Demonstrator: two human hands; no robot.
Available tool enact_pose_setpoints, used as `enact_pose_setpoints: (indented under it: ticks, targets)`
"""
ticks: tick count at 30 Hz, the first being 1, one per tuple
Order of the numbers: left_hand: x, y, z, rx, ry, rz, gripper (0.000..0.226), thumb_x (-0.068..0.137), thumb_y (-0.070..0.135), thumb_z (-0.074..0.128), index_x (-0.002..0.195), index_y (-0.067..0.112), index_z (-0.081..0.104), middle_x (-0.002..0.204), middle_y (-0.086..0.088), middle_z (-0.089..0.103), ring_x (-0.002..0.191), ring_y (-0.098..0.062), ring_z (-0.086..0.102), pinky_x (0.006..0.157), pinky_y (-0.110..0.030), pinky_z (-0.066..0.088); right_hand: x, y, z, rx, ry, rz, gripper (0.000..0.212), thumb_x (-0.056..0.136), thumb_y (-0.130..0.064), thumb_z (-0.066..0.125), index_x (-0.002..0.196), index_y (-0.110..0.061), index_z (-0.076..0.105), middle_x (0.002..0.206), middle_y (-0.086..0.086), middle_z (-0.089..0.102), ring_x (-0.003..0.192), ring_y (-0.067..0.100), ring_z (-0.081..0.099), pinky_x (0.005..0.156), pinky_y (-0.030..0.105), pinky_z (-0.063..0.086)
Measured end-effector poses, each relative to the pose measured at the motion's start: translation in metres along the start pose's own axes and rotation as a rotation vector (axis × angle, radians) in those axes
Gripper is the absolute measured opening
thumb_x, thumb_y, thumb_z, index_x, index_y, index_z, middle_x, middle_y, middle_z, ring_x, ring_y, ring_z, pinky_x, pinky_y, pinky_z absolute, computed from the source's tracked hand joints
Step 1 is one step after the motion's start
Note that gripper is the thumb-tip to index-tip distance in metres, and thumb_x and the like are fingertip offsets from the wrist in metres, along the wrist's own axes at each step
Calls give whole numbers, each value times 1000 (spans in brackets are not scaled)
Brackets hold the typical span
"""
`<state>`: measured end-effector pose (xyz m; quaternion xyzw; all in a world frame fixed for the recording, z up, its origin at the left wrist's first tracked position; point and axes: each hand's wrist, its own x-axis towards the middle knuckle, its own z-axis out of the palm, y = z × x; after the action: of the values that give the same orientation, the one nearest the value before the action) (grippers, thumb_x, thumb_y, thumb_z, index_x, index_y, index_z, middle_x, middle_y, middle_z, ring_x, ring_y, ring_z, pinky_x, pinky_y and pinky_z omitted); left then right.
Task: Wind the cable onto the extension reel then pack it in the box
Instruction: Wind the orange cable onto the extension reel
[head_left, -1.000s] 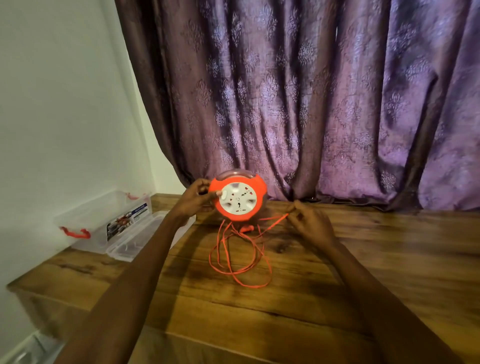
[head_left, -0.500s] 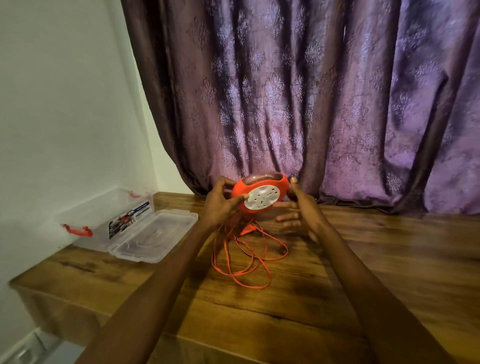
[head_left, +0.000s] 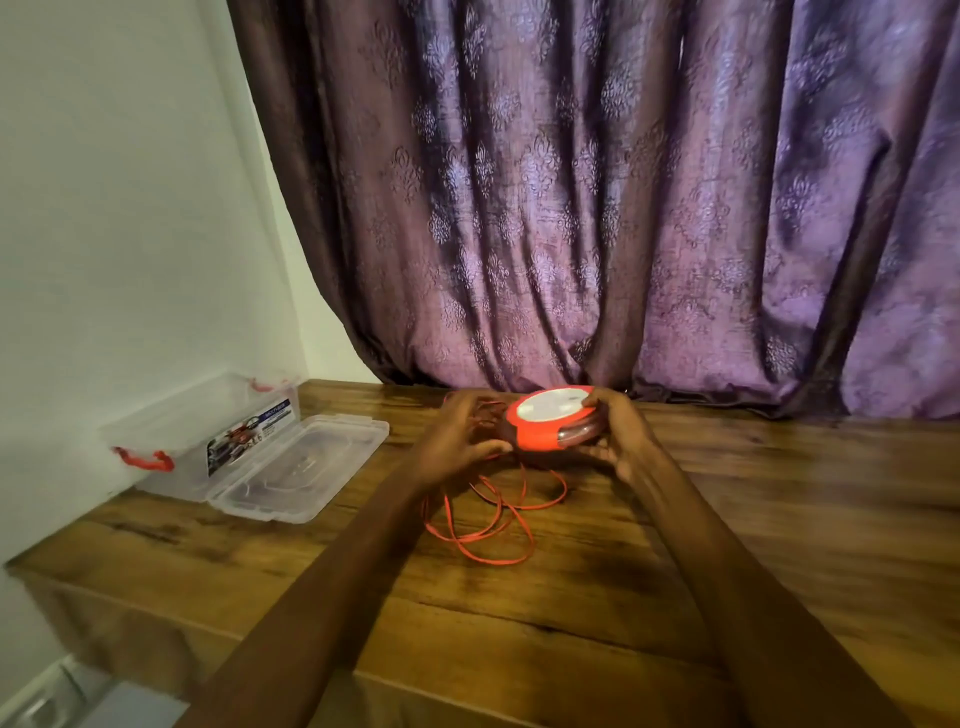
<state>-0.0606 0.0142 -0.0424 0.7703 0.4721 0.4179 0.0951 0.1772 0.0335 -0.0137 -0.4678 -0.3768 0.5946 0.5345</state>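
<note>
The orange extension reel (head_left: 545, 434) with its white socket face turned upward is held just above the wooden table (head_left: 779, 519). My right hand (head_left: 621, 436) grips its right side and underside. My left hand (head_left: 457, 436) is at the reel's left edge, fingers curled around strands of the orange cable (head_left: 488, 525). Most of the cable lies in loose loops on the table below the reel. The clear plastic box (head_left: 208, 447) with red clasps stands open at the left, its lid (head_left: 301, 467) lying flat beside it.
A purple patterned curtain (head_left: 597, 208) hangs right behind the table. A white wall (head_left: 114, 208) runs along the left, against the box. The table's front edge (head_left: 208, 618) is near the bottom of the view.
The reel has been tipped from standing on its edge to lying flat with its face up. My right hand let go of the cable and took the reel's right side; my left moved onto the cable.
</note>
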Motion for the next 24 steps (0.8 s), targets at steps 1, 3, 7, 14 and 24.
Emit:
enact_pose_setpoints:
  ticks: [1, 3, 7, 14, 24]
  targets:
    - [-1, -5, -4, -78, 25, -94, 65, 77, 20, 83, 132, 14, 49, 133, -9, 56, 122, -21, 57, 105, -40, 48, 1, 0, -3, 9, 21, 4, 19, 84, -19, 57, 100, -16, 66, 102, 10, 67, 77, 22, 63, 62, 34, 55]
    - [0, -16, -13, -29, 16, -244, 67, 76, 17, 84, 134, 12, 50, 132, -10, 58, 116, -18, 59, 101, -33, 49, 1, -1, -9, 5, 63, 6, 18, 83, -20, 55, 97, -17, 66, 100, 8, 66, 75, 21, 62, 64, 33, 51]
    - [5, -22, -16, 117, -116, -535, 49, 81, 34, 79, 122, 15, 61, 105, -4, 70, 81, -10, 65, 66, -19, 47, 2, -1, -19, -23, 94, -6, 22, 83, -21, 53, 101, -14, 65, 88, 8, 66, 66, 21, 59, 54, 26, 48]
    - [24, -16, -11, 271, -154, -796, 41, 77, 36, 79, 102, 8, 64, 107, -14, 69, 94, -28, 68, 72, -32, 52, 1, 1, -25, 1, 62, -6, 31, 82, -17, 52, 108, -7, 67, 96, 14, 69, 74, 26, 62, 58, 28, 50]
    - [32, -13, -21, -195, -90, -868, 9, 87, 1, 56, 86, -4, 64, 66, -14, 60, 45, -18, 50, 42, -23, 37, 4, 3, -30, 19, 70, -53, 51, 75, -17, 53, 118, 7, 68, 114, 27, 70, 107, 44, 66, 104, 55, 48]
